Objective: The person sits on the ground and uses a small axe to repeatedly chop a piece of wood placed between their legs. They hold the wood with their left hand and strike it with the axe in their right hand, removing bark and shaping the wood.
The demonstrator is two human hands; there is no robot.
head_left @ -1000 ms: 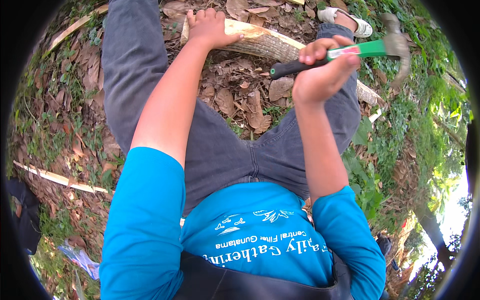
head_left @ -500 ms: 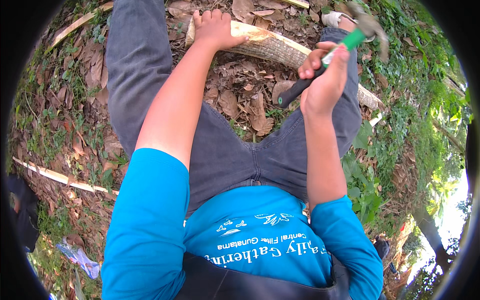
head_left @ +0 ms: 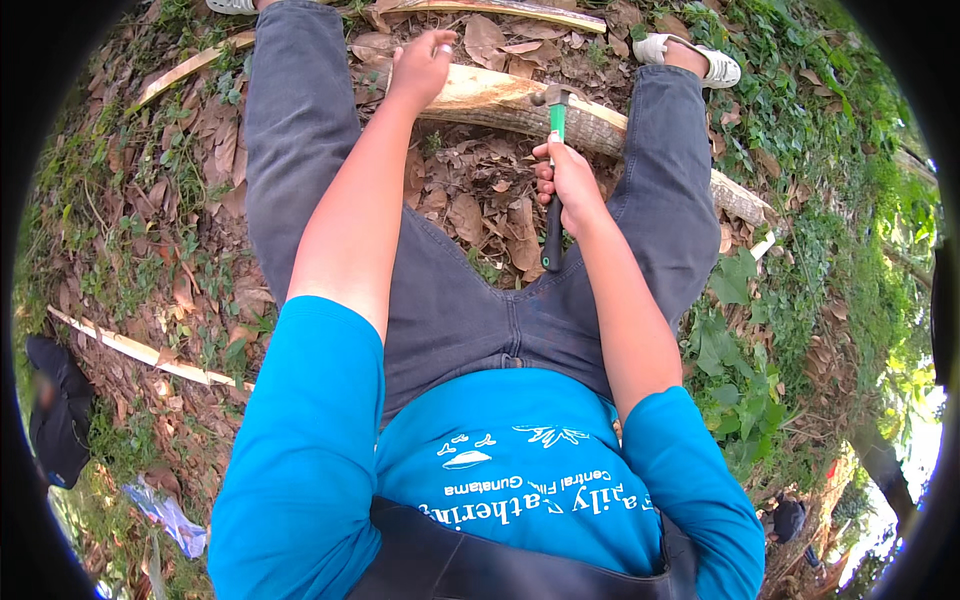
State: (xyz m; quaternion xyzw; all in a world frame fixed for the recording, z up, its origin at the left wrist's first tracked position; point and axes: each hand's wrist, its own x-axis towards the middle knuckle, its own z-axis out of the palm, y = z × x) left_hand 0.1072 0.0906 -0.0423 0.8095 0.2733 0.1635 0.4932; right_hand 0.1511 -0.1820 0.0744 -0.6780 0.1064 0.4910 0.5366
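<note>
My right hand (head_left: 572,185) is wrapped around the handle of a claw hammer (head_left: 557,122), which has a green upper shaft and a black grip. Its metal head is over the log (head_left: 500,100), seemingly touching it; the black end points back toward me. Rough bark covers the log's near side, while a pale strip along its top is stripped bare. Above the log's left end hovers my left hand (head_left: 422,70), fingers loosely stretched to the right. A small pale spot shows by its fingertips, too small to make out.
The log runs across between my spread legs (head_left: 300,150) and under the right one. Split wood strips (head_left: 490,8) lie beyond it and at the left (head_left: 150,352). Dry leaves and green plants (head_left: 730,350) cover the ground. A dark bundle (head_left: 60,410) and a plastic bag (head_left: 168,518) lie lower left.
The hammer has come down from its raised place at the right to the log, moving left. My left hand has lifted off the log where it lay flat.
</note>
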